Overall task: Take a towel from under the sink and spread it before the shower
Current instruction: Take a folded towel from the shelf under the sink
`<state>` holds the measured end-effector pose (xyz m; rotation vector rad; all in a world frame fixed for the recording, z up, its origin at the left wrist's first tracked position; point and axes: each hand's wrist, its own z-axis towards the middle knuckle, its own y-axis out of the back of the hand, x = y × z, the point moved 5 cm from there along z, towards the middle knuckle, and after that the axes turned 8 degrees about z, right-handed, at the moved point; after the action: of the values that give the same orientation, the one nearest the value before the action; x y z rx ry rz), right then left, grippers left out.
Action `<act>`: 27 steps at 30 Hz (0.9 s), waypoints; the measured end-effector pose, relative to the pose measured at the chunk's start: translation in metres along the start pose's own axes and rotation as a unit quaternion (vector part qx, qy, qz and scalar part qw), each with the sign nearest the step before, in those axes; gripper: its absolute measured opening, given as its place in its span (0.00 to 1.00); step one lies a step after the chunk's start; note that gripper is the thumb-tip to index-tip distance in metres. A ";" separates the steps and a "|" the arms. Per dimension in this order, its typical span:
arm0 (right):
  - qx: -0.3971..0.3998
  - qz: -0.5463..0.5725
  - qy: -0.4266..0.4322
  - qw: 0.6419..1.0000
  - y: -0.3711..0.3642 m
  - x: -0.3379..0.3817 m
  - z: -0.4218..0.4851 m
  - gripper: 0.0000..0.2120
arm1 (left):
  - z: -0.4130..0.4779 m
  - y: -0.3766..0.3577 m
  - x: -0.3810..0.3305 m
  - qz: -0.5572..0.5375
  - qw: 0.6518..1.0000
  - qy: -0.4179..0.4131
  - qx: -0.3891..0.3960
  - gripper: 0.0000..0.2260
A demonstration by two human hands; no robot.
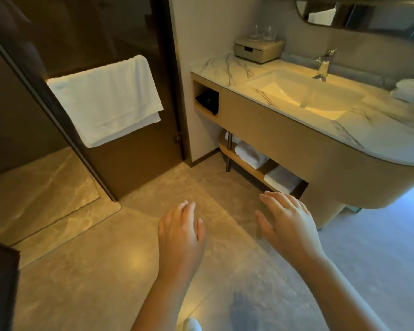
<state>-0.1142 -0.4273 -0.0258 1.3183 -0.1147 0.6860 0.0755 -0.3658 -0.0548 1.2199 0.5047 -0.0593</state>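
Observation:
Under the sink, a low wooden shelf holds folded white towels: one further back and another nearer to me. My right hand hovers open, palm down, just in front of the nearer towel without touching it. My left hand is open too, held over the floor to the left. The glass shower door stands at the left, with the shower floor beyond its threshold.
A large white towel hangs on the shower door's bar. The marble counter carries a drawer box with glasses, a tap and rolled cloths. A dark object sits in the upper cubby. Tiled floor spreads before the shower.

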 end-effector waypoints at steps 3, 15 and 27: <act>-0.002 0.007 -0.019 1.000 -0.015 0.017 0.042 0.16 | 0.048 -0.001 0.023 0.000 1.000 -0.001 0.014 0.17; -0.032 -0.015 -0.113 0.993 -0.050 -0.039 0.130 0.16 | 0.171 -0.083 0.000 -0.031 0.989 -0.081 0.116 0.18; -0.095 -0.018 -0.166 0.981 -0.056 -0.165 0.258 0.15 | 0.321 -0.185 -0.108 0.008 0.966 -0.214 0.143 0.17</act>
<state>-0.1405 -0.7334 -0.0772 1.2370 -0.4155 0.4087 0.0306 -0.7469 -0.0948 1.4440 0.1077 -0.3866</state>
